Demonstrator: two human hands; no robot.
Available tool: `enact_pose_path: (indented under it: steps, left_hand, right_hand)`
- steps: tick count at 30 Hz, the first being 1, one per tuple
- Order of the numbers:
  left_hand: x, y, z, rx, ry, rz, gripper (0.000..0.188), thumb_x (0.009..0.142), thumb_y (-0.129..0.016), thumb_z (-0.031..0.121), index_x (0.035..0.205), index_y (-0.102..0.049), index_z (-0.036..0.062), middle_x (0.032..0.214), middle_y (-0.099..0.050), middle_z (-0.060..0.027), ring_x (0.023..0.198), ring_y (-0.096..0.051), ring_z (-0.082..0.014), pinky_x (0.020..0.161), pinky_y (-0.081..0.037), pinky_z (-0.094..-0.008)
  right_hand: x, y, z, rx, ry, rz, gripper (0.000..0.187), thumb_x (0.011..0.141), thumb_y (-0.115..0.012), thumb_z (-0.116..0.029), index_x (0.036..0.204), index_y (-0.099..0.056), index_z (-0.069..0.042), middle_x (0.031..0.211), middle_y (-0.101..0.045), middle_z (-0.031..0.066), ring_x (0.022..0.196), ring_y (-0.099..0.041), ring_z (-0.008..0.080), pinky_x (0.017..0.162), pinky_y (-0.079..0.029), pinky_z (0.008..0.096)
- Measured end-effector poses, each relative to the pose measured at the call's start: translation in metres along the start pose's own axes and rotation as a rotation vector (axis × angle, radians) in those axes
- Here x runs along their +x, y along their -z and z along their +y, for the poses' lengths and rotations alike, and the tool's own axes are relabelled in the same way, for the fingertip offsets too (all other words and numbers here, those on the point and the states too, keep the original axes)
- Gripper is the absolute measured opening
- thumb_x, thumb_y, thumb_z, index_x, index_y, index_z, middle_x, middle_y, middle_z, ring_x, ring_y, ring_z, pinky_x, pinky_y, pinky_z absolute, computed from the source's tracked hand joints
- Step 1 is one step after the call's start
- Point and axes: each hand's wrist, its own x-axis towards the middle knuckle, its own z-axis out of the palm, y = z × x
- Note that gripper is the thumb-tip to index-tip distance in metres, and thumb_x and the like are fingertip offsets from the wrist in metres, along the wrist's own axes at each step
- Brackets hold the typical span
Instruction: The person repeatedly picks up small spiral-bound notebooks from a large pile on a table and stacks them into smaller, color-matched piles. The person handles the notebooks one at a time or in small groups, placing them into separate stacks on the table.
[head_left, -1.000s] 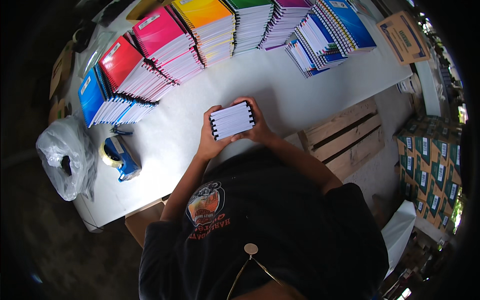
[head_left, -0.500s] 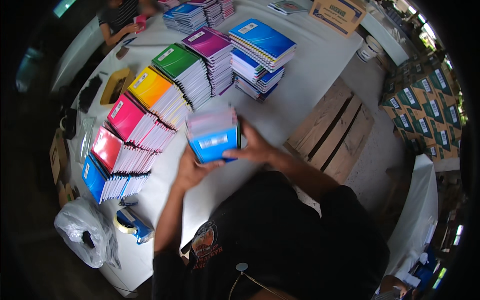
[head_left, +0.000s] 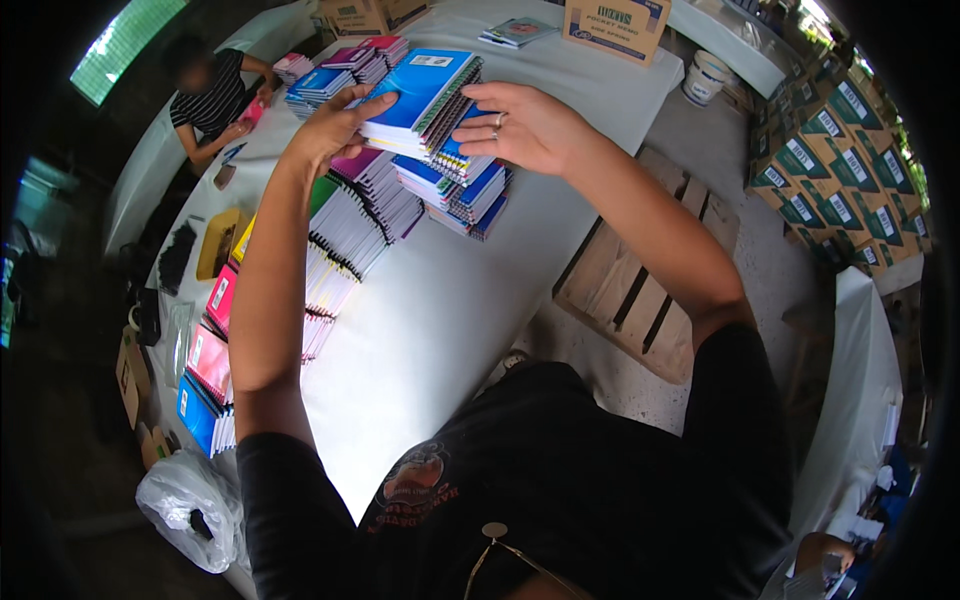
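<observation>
While both hands [head_left: 335, 125] [head_left: 520, 125] apparently grip them, blue notebooks [head_left: 420, 95] sit between.

Shirt: black short-sleeved tee [head_left: 560, 480], a round red-orange print on its chest.
Right hand [head_left: 525, 125]: ring on one finger.
Arms: bare.

The left forearm [head_left: 265, 290] covers part of the row of notebook stacks [head_left: 345, 235] along the table, so the colours beneath it cannot be told. The left hand [head_left: 330, 125] hides the near corner of the blue notebooks [head_left: 425, 95] and its palm is out of sight. The person's own body [head_left: 540, 490] hides the table's near edge. The stacked cartons [head_left: 835, 165] at right bend into the dark rim and are cut off. The plastic bag [head_left: 190, 505] shows nothing of its contents.
</observation>
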Motion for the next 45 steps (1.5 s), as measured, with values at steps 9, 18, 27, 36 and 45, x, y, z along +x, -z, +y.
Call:
enact_pose_path:
  steps: [9, 18, 27, 36, 45]
  left_hand:
    - [0.006, 0.001, 0.006, 0.011, -0.039, -0.046, 0.065, 0.075, -0.076, 0.043, 0.125, -0.051, 0.0104, 0.075, -0.058, 0.0058, 0.052, -0.043, 0.0002, 0.045, -0.033, -0.0134]
    - [0.008, -0.006, 0.009, 0.246, 0.056, -0.006, 0.080, 0.073, -0.064, 0.068, 0.128, -0.052, 0.0113, 0.102, -0.062, -0.0040, 0.079, -0.060, -0.0100, 0.063, -0.048, -0.0237]
    - [0.017, 0.040, -0.024, 0.620, -0.141, 0.085, 0.066, 0.084, -0.060, 0.050, 0.130, -0.048, 0.0035, 0.121, -0.059, -0.0159, 0.100, -0.062, -0.0251, 0.087, -0.048, -0.0342]
    - [0.003, 0.006, -0.107, 0.902, -0.313, 0.332, 0.031, 0.091, -0.056, 0.025, 0.113, -0.059, 0.0036, 0.084, -0.064, -0.0240, 0.081, -0.064, -0.0370, 0.068, -0.051, -0.0436]
    - [-0.140, 0.016, -0.061, 0.456, -0.579, 1.147, 0.020, 0.091, -0.056, 0.005, 0.109, -0.057, -0.0017, 0.091, -0.068, -0.0148, 0.074, -0.066, -0.0257, 0.068, -0.051, -0.0349]
  right_hand:
    - [0.040, 0.051, 0.036, -0.637, 0.637, 0.275, 0.073, 0.084, -0.059, -0.012, 0.145, -0.021, -0.001, 0.138, -0.039, 0.0183, 0.121, -0.046, 0.0279, 0.101, -0.037, 0.0370]
    - [0.073, 0.058, 0.068, -0.754, 0.759, 0.339, 0.081, 0.078, -0.062, 0.003, 0.144, -0.016, -0.005, 0.130, -0.035, 0.0218, 0.110, -0.049, 0.0289, 0.094, -0.044, 0.0369]
    - [0.037, 0.073, 0.067, -0.754, 0.910, 0.428, 0.075, 0.083, -0.066, -0.013, 0.143, -0.022, -0.007, 0.136, -0.038, 0.0180, 0.118, -0.043, 0.0290, 0.099, -0.035, 0.0414]
    - [0.000, 0.084, 0.138, -0.495, 1.014, 0.501, 0.061, 0.087, -0.059, -0.009, 0.138, -0.026, 0.002, 0.127, -0.048, 0.0153, 0.112, -0.045, 0.0218, 0.094, -0.034, 0.0358]
    - [-0.025, 0.042, 0.151, -0.004, -0.051, -0.488, 0.045, 0.096, -0.049, -0.021, 0.132, -0.039, 0.004, 0.121, -0.055, 0.0186, 0.110, -0.056, 0.0248, 0.092, -0.047, 0.0374]
